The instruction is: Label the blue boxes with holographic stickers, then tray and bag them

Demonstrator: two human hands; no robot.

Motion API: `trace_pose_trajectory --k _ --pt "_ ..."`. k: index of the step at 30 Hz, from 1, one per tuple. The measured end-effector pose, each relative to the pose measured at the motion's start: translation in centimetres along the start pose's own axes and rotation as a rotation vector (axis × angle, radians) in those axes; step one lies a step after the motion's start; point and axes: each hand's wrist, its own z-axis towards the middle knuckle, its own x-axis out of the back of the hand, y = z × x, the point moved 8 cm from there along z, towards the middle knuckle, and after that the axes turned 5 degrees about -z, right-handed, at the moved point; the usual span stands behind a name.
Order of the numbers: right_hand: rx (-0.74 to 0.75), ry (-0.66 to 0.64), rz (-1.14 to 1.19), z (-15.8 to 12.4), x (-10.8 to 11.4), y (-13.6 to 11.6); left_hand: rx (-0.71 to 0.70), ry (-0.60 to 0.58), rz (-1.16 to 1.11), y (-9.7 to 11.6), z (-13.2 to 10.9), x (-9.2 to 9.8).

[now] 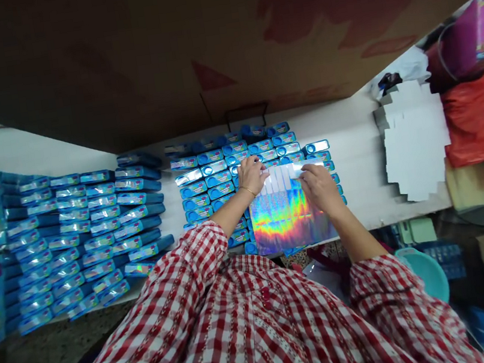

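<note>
A shiny rainbow-silver sticker sheet [291, 219] lies over the near right part of a block of small blue boxes [219, 180]. Its upper part shows a row of pale, blank strips where the backing is bare. With bent fingers, my left hand [251, 175] grips the sheet's upper left edge; the fingertips are partly hidden. My right hand [319, 187] is closed in a pinch at the end of that pale row, on a small shiny sticker [298, 169]. The sticker's exact outline is blurred.
More blue boxes [104, 214] stand in stacked rows on the left. A big cardboard carton [150, 55] rises behind the white table [362, 163]. To the right are stacked white sheets [415, 140], a red plastic bag [481, 109] and a turquoise basin [429, 275] lower down.
</note>
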Motion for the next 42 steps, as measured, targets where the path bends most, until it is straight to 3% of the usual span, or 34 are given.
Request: trace_pose_trajectory --k 3,6,8,11,14,17,22,27,34,42 --pt "-0.127 0.055 0.168 -1.2 4.5 -1.6 -0.013 0.010 -0.041 0.4 -0.2 0.4" --pt "-0.305 0.087 0.395 -1.6 6.2 -2.7 -0.039 0.041 -0.278 1.0 -1.9 1.7" --pt "-0.446 0.080 0.570 -1.6 5.3 -3.3 -0.011 0.010 -0.592 0.8 -3.7 2.3" --pt "-0.626 0.009 0.851 -1.4 2.0 -5.4 0.075 -0.041 -1.008 -0.4 -6.7 3.1" --pt "-0.689 -0.092 1.051 -1.4 -1.4 -8.9 0.170 0.038 -1.173 -3.2 -9.0 4.7" --pt "-0.713 -0.173 1.144 -1.2 -4.6 -12.6 0.280 0.167 -1.197 -7.3 -11.2 6.9" --pt "-0.643 -0.103 1.047 1.0 -9.7 -17.6 0.386 0.384 -1.193 -14.3 -15.2 10.3" --pt "-0.571 -0.070 0.835 3.5 -13.7 -21.0 0.547 0.559 -1.174 -19.9 -17.3 11.3" --pt "-0.497 -0.098 0.561 4.9 -14.7 -22.5 0.589 0.600 -1.067 -22.6 -16.5 12.0" --pt "-0.416 -0.162 0.276 5.7 -14.9 -23.6 0.591 0.563 -1.002 -23.9 -15.0 9.9"
